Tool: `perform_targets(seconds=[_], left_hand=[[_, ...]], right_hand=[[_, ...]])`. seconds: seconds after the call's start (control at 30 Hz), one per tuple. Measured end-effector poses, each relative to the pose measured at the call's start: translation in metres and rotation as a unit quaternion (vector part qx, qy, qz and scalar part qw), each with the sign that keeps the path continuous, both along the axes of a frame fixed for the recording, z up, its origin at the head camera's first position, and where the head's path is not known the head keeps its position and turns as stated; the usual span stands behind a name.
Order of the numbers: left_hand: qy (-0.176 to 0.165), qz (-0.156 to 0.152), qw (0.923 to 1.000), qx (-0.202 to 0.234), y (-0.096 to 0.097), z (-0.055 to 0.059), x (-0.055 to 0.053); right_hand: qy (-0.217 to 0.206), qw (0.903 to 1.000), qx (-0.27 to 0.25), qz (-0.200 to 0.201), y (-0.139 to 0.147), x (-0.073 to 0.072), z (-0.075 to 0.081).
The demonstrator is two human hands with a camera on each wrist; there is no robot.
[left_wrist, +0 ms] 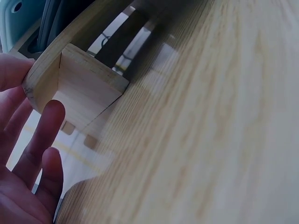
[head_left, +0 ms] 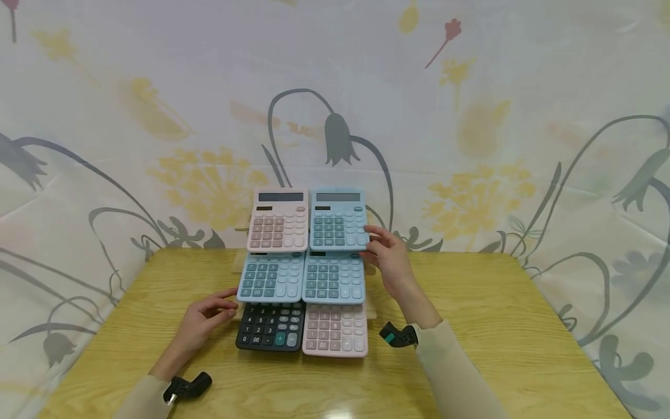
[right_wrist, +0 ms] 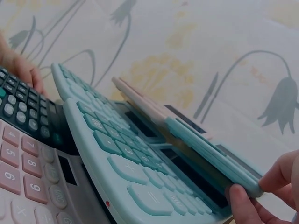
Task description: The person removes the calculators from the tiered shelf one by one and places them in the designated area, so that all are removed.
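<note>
In the head view several calculators lean in three tiers on a wooden stand (left_wrist: 88,79). On the top tier are a pink calculator (head_left: 278,203) and a blue calculator (head_left: 337,203). My right hand (head_left: 394,265) pinches the blue one's lower right corner, fingertips at its edge in the right wrist view. Two more blue calculators, left (head_left: 269,285) and right (head_left: 334,285), fill the middle tier. Below sit a black calculator (head_left: 267,331) and another pink calculator (head_left: 335,334). At the stand's left side, my left hand (head_left: 201,320) touches the wooden edge with loosely extended fingers.
The stand is on a yellowish wood-grain table (head_left: 460,326). Behind it hangs a pale cloth (head_left: 209,87) printed with flowers. Each wrist wears a black camera mount, one left (head_left: 189,386) and one right (head_left: 399,335).
</note>
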State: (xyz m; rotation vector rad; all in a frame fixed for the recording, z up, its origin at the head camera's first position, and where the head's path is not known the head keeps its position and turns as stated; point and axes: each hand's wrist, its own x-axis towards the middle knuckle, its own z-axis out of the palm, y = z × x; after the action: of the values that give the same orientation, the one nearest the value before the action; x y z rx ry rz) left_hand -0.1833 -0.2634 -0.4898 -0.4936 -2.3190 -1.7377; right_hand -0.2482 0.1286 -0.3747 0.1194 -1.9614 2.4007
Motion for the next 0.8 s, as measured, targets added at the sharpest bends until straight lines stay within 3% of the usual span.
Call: perform_targets(seconds=[0.57,0.8], left_hand=[[0.005,0.003,1.0,-0.001,0.0,-0.001,-0.001],[0.008,-0.006,0.9999,0.006,0.0,-0.002,-0.002]], right_hand=[[0.001,0.9999,-0.01,-0.003,0.011,0.004,-0.001],[-0.019,0.9996,-0.016,-0.013,0.022,0.007,-0.001]])
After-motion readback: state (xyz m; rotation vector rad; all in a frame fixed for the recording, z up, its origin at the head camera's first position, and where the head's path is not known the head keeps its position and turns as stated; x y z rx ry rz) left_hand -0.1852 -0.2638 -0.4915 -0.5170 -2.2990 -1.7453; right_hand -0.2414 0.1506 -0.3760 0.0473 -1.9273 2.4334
